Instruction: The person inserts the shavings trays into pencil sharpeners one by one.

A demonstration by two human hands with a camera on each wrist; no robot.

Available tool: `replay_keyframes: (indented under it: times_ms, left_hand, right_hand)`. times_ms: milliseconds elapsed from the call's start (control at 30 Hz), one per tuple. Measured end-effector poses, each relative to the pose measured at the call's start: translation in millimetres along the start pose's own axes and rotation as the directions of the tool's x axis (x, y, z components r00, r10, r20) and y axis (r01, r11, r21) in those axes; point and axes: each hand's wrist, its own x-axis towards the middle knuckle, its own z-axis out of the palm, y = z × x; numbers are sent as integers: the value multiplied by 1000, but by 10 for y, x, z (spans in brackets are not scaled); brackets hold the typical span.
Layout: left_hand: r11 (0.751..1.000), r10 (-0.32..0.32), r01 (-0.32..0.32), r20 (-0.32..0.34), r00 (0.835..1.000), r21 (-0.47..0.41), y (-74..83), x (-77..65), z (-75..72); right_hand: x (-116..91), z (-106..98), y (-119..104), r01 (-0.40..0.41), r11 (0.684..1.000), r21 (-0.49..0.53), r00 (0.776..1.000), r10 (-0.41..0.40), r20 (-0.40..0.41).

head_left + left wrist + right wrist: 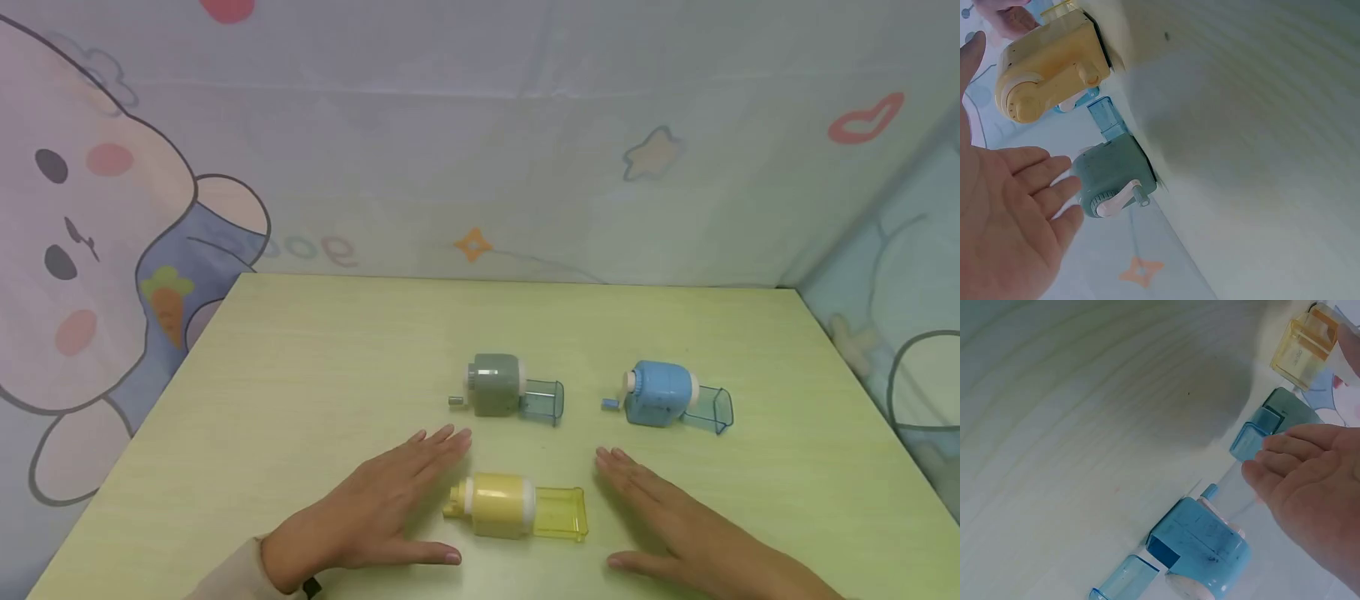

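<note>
Flanking the yellow sharpener: L hand just beside its crank, R hand off past its clear tray; both w/ fingers loosely straight, thumbs spread apart, grip on nothing. Yellow one is btwn the hands, nr front of the table, crank to L, tray sticking out R. Green sharpener sits behind it, bluish tray out R too; L hand's fingers pt toward it. Blue sharpener is R of green, well apart, slightly turned, same layout; R hand's fingers are in front of it & a bit L. Pale sleeve on L arm. Pale backdrop behind, w/ cartoon animal at L
</note>
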Motion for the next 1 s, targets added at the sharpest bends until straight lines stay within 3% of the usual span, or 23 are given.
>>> replay_keyframes:
  times_ms: [100,267,467,767,1000]
  left_hand:
    - [999,46,-47,-43,998,-17,6,29,-2]
    - [991,115,-121,-122,986,-49,12,62,5]
    - [983,148,-163,-171,974,-79,23,103,13]
    - [974,161,-188,-198,967,-126,52,138,7]
    - [958,210,-255,-289,934,-128,63,180,16]
  right_hand:
    - [12,0,-14,-22,999,44,999,21,24]
    - [30,0,-28,-30,997,67,999,31,-15]
    - [44,-13,-42,-75,988,137,997,73,15]
    - [107,26,-36,17,973,232,1000,-16,-7]
    - [152,50,-54,74,956,285,997,-65,-40]
